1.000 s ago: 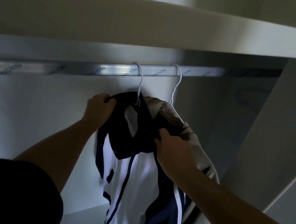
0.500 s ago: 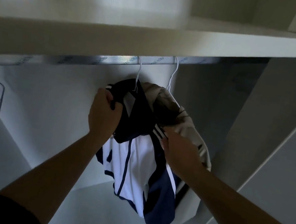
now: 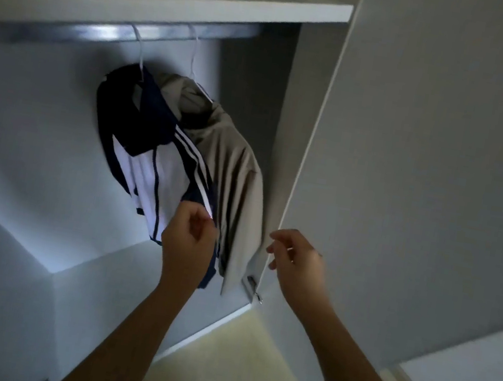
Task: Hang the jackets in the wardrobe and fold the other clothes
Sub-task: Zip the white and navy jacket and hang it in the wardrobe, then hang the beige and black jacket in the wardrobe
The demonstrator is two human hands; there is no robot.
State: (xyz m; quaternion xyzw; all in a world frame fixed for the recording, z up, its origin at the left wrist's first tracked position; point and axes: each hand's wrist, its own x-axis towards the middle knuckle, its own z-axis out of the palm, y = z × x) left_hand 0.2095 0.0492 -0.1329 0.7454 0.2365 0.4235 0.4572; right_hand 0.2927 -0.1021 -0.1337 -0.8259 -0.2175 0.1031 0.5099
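A navy and white striped jacket (image 3: 160,172) hangs on a white wire hanger (image 3: 139,50) from the metal rail (image 3: 97,34) inside the wardrobe. Just right of it, a beige jacket (image 3: 238,181) hangs on a second hanger (image 3: 194,53). My left hand (image 3: 189,240) is at the lower end of the striped sleeve and pinches its edge with curled fingers. My right hand (image 3: 295,256) hovers apart from the clothes, beside the wardrobe door's edge. Its fingers are loosely curled and hold nothing.
The open wardrobe door (image 3: 430,153) fills the right side, with a hinge (image 3: 253,286) low on its inner edge. A shelf (image 3: 174,3) sits right above the rail. A pale floor (image 3: 232,368) shows below the wardrobe's bottom panel.
Both hands have come down from the jackets' shoulders. The left hand now holds the striped sleeve's end and the right has let go and moved right toward the door. The view pulled back.
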